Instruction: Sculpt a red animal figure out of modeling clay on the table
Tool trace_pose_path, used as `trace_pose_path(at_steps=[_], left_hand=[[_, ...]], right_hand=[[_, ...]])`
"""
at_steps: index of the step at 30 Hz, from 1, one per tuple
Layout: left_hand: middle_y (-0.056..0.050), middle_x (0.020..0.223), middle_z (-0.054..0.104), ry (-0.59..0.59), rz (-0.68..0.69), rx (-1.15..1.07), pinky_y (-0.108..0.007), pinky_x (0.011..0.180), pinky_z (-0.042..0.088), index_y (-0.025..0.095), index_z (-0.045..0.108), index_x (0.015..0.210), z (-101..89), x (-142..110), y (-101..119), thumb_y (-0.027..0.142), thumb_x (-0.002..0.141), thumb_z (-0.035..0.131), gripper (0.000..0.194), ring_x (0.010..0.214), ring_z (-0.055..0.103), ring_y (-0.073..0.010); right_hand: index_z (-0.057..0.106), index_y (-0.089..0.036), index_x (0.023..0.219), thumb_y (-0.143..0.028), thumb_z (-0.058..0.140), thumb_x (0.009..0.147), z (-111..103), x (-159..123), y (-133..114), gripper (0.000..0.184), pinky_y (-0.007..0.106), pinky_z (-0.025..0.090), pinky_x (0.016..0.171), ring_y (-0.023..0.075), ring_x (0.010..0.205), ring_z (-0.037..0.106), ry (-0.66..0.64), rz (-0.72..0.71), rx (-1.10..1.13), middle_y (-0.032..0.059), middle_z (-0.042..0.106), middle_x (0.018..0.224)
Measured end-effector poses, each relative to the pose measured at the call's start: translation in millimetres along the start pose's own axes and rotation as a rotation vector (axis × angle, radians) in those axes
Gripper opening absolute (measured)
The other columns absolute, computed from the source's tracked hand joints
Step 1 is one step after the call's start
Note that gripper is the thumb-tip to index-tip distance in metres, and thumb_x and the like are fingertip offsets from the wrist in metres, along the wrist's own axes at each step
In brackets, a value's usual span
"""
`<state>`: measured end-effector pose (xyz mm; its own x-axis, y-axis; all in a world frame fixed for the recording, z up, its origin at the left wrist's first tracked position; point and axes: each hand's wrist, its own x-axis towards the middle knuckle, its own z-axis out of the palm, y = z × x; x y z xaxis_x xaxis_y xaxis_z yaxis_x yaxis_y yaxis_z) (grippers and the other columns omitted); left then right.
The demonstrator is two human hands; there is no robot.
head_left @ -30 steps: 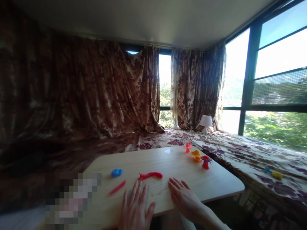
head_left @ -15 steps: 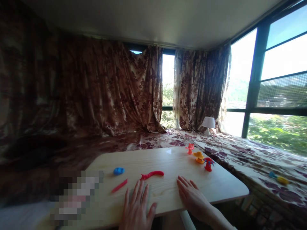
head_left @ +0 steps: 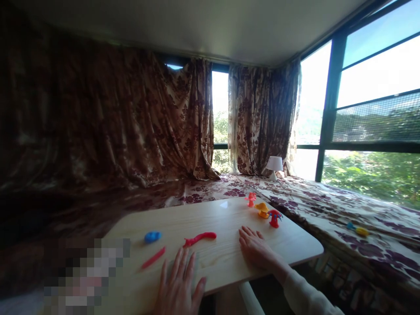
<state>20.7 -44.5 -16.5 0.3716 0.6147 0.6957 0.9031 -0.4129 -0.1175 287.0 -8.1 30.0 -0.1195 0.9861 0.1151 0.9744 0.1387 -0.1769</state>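
Note:
My left hand [head_left: 180, 280] lies palm down at the table's near edge, fingers spread and holding nothing. Just beyond its fingertips is a long, curved red piece [head_left: 201, 238] that looks like modelling clay. A straight red strip [head_left: 154, 257] lies to its left, and a blue lump [head_left: 152, 237] sits behind that strip. My right hand [head_left: 255, 246] rests on the tabletop, fingers stretched out with nothing in them. Nearest to it stands a red figure with blue bits [head_left: 274, 218]; a yellow-orange figure [head_left: 262, 210] and a small pinkish-red figure [head_left: 251, 199] stand farther back.
The pale wooden table [head_left: 223, 214] has rounded corners. A blurred-out patch [head_left: 88, 275] covers its left side. Floral cloth [head_left: 315, 205] spreads behind and to the right, bearing a white lamp [head_left: 274, 166] and a blue-and-yellow item [head_left: 360, 230]. Curtains [head_left: 183, 127] and windows surround it.
The view has turned slightly right, so everything appears shifted left. My right hand has moved a little forward, closer to the red figure, and more of its sleeve shows. My left hand stays flat.

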Motion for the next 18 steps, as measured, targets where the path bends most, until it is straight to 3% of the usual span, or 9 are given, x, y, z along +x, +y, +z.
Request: trace_pose_path(at_steps=[4,6,8,11,13,16,18], left_hand=[[-0.008,0.135,0.045,-0.059,-0.080,-0.140,-0.052,0.103,0.026,0.021,0.041,0.131,-4.8,1,2,0.041,0.084,0.042,0.050,0.125,0.039,-0.0260],[-0.008,0.133,0.048,-0.068,-0.178,-0.283,-0.055,0.102,0.027,0.021,0.045,0.128,-4.9,3,2,0.039,0.084,0.042,0.048,0.125,0.038,-0.0267],[-0.008,0.132,0.049,-0.041,-0.320,-0.504,-0.054,0.103,0.027,0.020,0.050,0.124,-4.5,8,3,0.040,0.083,0.041,0.046,0.126,0.038,-0.0258],[-0.009,0.133,0.048,-0.047,-0.591,-0.976,-0.045,0.106,0.027,0.018,0.051,0.121,-8.7,27,12,0.047,0.084,0.036,0.049,0.127,0.036,-0.0215],[-0.012,0.129,0.052,-0.110,-0.771,-1.324,-0.042,0.105,0.030,0.015,0.053,0.118,-16.9,45,23,0.050,0.086,0.026,0.055,0.126,0.038,-0.0209],[-0.011,0.129,0.052,-0.188,-1.005,-1.803,-0.043,0.103,0.030,0.017,0.058,0.110,-32.4,68,38,0.048,0.087,0.016,0.057,0.126,0.039,-0.0203],[-0.013,0.123,0.057,-0.202,-0.985,-2.054,-0.043,0.103,0.031,0.014,0.062,0.102,-39.6,73,44,0.049,0.085,0.018,0.058,0.123,0.043,-0.0220]], right_hand=[[0.041,-0.018,0.132,-0.035,0.028,0.091,5,-52,6,0.046,0.044,0.017,0.107,0.0228,0.132,0.026,0.059,-0.113,0.021,0.0083,0.036,0.141],[0.046,-0.022,0.128,-0.038,0.030,0.091,4,-65,9,0.044,0.044,0.020,0.106,0.0244,0.129,0.031,0.101,-0.122,0.039,0.0071,0.042,0.138],[0.057,-0.024,0.116,-0.038,0.033,0.090,1,-66,11,0.038,0.042,0.030,0.099,0.0259,0.118,0.043,0.155,-0.121,0.065,0.0082,0.053,0.127],[0.066,-0.022,0.085,-0.036,0.032,0.091,-7,-49,2,0.037,0.032,0.043,0.080,0.0202,0.087,0.057,0.203,-0.171,0.201,0.0066,0.062,0.091],[0.065,-0.020,0.078,-0.035,0.033,0.091,-13,-38,-19,0.038,0.027,0.044,0.070,0.0162,0.073,0.057,0.235,-0.213,0.389,0.0038,0.059,0.077],[0.063,-0.019,0.096,-0.033,0.042,0.089,-21,-32,-69,0.026,0.024,0.046,0.063,0.0145,0.066,0.055,0.363,-0.291,0.670,0.0029,0.059,0.078],[0.063,-0.020,0.097,-0.030,0.044,0.089,-23,-37,-103,0.023,0.026,0.047,0.073,0.0163,0.081,0.056,0.421,-0.418,0.756,0.0048,0.060,0.090]])
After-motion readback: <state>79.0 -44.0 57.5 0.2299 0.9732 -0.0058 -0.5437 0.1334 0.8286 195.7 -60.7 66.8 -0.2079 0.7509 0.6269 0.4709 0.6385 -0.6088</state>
